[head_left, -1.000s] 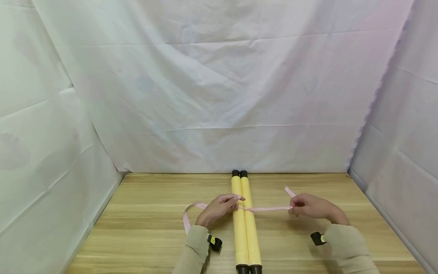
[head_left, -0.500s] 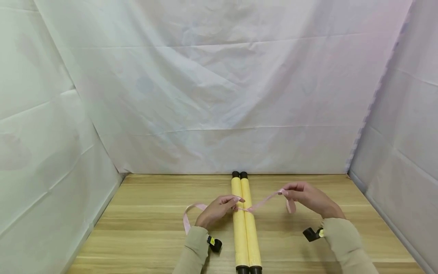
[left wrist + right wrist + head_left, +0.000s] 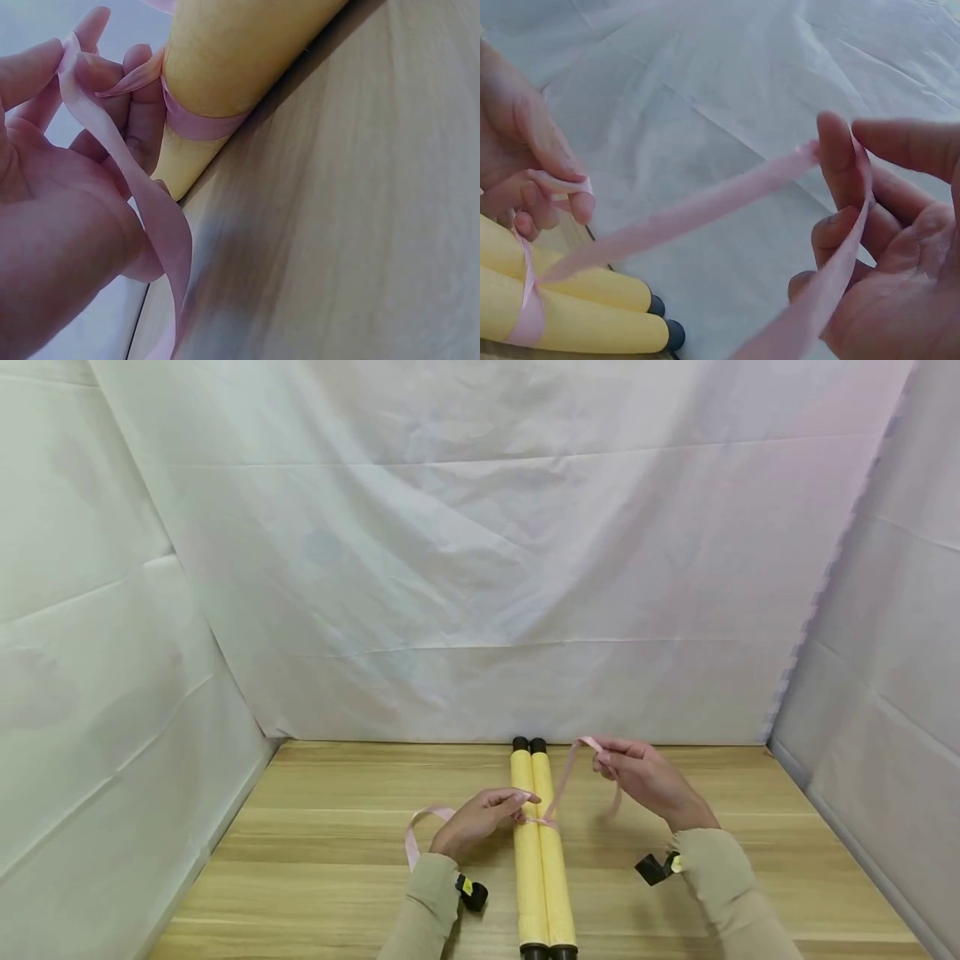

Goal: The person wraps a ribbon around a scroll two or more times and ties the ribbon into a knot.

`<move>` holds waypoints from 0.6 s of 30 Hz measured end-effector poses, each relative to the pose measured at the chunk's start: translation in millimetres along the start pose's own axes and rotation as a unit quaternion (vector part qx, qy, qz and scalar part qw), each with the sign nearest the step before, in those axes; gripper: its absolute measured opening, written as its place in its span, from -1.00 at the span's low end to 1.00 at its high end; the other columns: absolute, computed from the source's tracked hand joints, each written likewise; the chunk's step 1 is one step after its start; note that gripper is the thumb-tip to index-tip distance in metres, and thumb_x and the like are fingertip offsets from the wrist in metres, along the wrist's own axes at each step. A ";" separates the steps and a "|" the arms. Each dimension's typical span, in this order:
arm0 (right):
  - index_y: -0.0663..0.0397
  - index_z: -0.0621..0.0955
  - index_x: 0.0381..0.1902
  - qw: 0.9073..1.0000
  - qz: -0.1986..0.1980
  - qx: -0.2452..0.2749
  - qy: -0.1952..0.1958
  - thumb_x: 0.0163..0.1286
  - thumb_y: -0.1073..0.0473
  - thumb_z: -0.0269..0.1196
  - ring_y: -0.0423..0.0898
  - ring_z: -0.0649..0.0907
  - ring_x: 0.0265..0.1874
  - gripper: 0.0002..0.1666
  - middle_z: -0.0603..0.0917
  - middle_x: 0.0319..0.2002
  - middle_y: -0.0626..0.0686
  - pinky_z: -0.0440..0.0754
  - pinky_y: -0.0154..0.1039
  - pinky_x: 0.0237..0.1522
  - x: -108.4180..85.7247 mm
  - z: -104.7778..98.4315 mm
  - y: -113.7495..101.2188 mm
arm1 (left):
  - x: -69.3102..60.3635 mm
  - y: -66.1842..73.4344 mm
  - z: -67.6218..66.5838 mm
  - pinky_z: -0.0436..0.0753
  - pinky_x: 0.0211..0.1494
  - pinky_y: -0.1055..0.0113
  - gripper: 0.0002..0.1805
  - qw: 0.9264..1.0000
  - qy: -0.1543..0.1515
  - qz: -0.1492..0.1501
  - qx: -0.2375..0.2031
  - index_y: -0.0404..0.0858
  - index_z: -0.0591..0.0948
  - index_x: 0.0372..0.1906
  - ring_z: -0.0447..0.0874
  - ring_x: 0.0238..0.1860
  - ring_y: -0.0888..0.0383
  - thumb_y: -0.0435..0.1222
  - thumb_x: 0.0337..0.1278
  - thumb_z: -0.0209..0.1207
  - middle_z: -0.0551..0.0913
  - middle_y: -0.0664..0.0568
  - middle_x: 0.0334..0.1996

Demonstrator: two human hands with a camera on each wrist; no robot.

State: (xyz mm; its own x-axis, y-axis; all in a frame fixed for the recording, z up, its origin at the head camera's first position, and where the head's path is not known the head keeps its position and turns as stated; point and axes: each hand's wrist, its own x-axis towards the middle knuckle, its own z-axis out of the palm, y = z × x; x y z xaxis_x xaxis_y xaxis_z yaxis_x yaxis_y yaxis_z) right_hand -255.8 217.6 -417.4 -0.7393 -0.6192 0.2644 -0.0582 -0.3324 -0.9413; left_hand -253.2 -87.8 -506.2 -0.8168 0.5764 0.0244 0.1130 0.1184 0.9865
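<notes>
Two yellow tubes with black ends (image 3: 531,877) lie side by side on the table, pointing away from me. A pink ribbon (image 3: 682,214) wraps around both tubes, as the wrist views show. My left hand (image 3: 480,818) is over the left tube and pinches one length of the ribbon between thumb and forefinger; its tail (image 3: 161,217) hangs down past the palm. To the right of the tubes and raised above the table, my right hand (image 3: 648,777) pinches the other length, which slants up from the tubes. That ribbon's loose end droops below the right fingers.
The wooden table (image 3: 330,893) reaches back to a hanging white cloth (image 3: 480,568), with more white cloth at both sides. A black wrist-camera mount (image 3: 472,893) sits at the left sleeve, another mount (image 3: 656,867) at the right.
My right hand has risen and moved left toward the tubes, lifting its ribbon length from nearly level to a steep slant. My left hand has stayed in place.
</notes>
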 end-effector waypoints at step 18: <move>0.44 0.21 0.42 0.987 0.109 -0.047 0.111 0.64 0.16 -0.10 -0.12 0.51 -0.18 -0.43 0.59 0.00 0.10 0.51 -0.30 -0.12 62.0 31.1 -5.8 | 2.6 1.2 2.0 0.52 0.13 0.03 -0.62 1.000 -0.003 -0.004 -0.020 -0.06 0.67 0.12 0.57 -0.10 0.11 -0.02 0.50 -0.02 0.64 -0.15 -0.03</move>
State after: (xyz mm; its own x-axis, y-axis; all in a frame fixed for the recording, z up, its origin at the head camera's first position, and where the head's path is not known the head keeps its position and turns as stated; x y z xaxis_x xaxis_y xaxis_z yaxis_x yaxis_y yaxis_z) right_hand -280.4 159.0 -389.1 -0.8688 -0.4950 0.0108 0.0639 -0.1337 -0.9890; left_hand -254.0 -84.5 -505.2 -0.8138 0.5810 0.0158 0.0839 0.0905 0.9924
